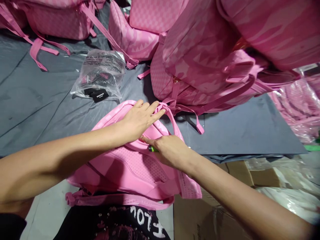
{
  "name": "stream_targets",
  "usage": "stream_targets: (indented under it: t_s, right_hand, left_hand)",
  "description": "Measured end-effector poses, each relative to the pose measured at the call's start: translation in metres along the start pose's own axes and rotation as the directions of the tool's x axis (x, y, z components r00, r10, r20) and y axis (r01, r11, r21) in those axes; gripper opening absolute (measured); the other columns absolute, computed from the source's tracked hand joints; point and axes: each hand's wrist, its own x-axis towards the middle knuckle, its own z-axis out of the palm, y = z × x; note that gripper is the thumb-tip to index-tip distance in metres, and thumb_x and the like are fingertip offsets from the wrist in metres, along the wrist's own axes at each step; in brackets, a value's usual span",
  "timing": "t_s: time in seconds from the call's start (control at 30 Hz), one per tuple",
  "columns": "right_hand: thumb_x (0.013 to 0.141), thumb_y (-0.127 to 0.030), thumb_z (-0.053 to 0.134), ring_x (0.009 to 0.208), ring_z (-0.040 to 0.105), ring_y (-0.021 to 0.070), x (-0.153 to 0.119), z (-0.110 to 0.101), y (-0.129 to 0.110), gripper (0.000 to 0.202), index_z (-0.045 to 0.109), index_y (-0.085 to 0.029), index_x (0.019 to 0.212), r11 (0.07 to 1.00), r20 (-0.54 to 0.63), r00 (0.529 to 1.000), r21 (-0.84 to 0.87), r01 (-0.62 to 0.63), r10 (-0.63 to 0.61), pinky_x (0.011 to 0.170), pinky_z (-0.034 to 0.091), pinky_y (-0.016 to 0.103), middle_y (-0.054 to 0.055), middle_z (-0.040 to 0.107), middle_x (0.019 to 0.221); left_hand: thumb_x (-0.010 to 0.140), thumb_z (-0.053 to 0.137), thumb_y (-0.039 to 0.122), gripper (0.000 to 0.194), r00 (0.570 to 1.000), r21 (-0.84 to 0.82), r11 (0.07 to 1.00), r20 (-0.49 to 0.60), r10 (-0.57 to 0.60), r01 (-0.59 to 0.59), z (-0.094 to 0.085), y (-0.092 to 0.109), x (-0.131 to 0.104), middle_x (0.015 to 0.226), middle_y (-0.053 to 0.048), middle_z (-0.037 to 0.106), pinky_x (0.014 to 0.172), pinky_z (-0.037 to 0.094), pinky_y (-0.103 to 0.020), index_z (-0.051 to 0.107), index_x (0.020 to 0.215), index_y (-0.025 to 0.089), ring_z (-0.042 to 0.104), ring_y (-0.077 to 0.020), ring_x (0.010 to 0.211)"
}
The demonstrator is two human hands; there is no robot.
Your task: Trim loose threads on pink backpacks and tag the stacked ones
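A pink backpack (140,163) lies across the near edge of the table and my lap, its dotted back panel and straps facing up. My left hand (141,116) lies on the backpack's top edge, fingers stretched out and slightly spread near the carry loop. Just below it, my right hand (171,150) is closed around a small tool with a green and black end (152,149). The rest of that tool is hidden by the fingers, so I cannot tell its kind. The right fingertips touch the backpack close under the left palm.
More pink backpacks (200,56) are piled at the back and right of the grey-covered table (32,100). A clear plastic bag with black tags (102,75) lies behind my left hand. Cardboard boxes (240,173) and plastic-wrapped pink goods (300,106) stand at the right.
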Motion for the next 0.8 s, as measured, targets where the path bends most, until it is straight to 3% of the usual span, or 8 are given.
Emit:
stream_targets:
  t_s: [0.37, 0.8]
  right_hand:
    - [0.098, -0.031, 0.048, 0.067, 0.069, 0.02, 0.0007, 0.0068, 0.0026, 0.047, 0.046, -0.029, 0.145, 1.0, -0.065, 0.998, 0.026, 0.005, -0.003, 0.051, 0.027, 0.027, 0.005, 0.074, 0.076]
    - [0.097, -0.029, 0.048, 0.069, 0.068, 0.0204, 0.0023, 0.0072, 0.0033, 0.046, 0.047, -0.029, 0.143, 0.998, -0.042, 0.999, 0.064, 0.002, 0.001, 0.054, 0.036, 0.026, 0.006, 0.075, 0.081]
  left_hand:
    - [0.084, 0.068, 0.027, 0.08, 0.999, -0.03, 0.999, -0.053, 0.013, -0.014, 0.0111, -0.0018, 0.0015, 0.156, -0.018, 0.032, 0.098, 0.031, -0.041, 0.028, 0.152, 0.016, 0.046, -0.0324, 0.125]
    - [0.085, 0.062, 0.021, 0.073, 0.999, -0.001, 1.0, -0.039, 0.001, -0.001, 0.0077, -0.0019, 0.0022, 0.152, -0.017, 0.038, 0.096, 0.034, -0.041, 0.031, 0.15, 0.015, 0.05, -0.0313, 0.12]
